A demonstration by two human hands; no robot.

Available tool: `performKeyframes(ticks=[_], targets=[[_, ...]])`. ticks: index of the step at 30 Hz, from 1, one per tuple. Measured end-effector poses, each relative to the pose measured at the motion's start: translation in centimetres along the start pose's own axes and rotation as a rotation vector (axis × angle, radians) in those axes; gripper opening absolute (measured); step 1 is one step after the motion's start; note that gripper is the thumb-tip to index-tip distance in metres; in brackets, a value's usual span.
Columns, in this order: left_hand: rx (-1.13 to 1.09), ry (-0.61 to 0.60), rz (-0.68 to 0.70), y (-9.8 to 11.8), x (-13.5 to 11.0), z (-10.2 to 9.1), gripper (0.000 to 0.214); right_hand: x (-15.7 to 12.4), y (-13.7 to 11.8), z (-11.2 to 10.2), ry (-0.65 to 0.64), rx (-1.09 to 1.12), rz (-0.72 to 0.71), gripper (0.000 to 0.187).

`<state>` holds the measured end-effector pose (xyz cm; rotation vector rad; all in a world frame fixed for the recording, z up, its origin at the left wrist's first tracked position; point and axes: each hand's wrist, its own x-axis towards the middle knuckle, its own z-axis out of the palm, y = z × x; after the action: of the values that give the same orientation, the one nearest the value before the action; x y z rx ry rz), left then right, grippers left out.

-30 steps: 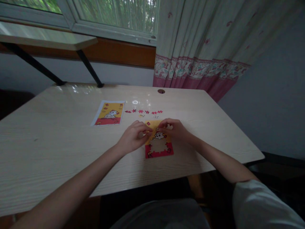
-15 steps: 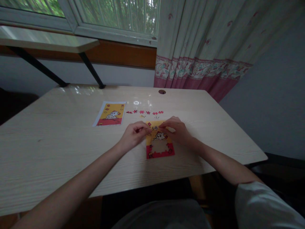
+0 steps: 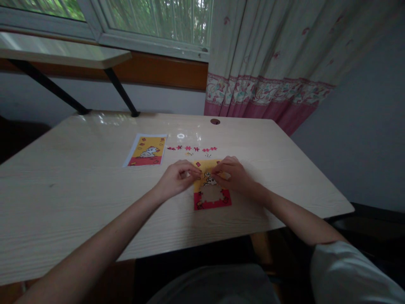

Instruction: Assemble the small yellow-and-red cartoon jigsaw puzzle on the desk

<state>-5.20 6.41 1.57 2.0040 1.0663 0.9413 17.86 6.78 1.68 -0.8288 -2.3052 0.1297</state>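
A partly assembled jigsaw puzzle, yellow above and red below with a white animal in the middle, lies in front of me. There is a gap in its lower half where bare table shows. My right hand pinches a small white puzzle piece with dark lines over the upper middle of the puzzle. At the puzzle's left edge is my left hand, its thumb and forefinger drawn together; whether anything is between them I cannot make out.
Several loose red pieces lie in a row beyond the puzzle, with two paler pieces just nearer. A printed reference picture lies to the left. The table has a cable hole at the back, beside a raised shelf and a curtain.
The pinched piece has come slightly nearer to me, down over the white animal's head. My left fingertips have shifted a little; both arms stay almost in place.
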Motion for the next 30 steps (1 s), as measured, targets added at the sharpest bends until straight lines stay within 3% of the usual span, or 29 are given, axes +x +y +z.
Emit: performKeyframes(ticks=[4, 9, 30], targets=[[0.232, -0.14, 0.17, -0.3, -0.1, -1.8, 0.021, -0.5, -0.1, 0.3, -0.243, 0.068, 0.039, 0.008], [0.299, -0.338, 0.283, -0.6, -0.4, -2.2, 0.024, -0.7, -0.4, 0.7, -0.324, 0.068, 0.074, 0.01], [0.463, -0.41, 0.356, 0.5, -0.8, -1.4, 0.03, -0.6, -0.7, 0.4, -0.342, -0.027, 0.002, 0.009]])
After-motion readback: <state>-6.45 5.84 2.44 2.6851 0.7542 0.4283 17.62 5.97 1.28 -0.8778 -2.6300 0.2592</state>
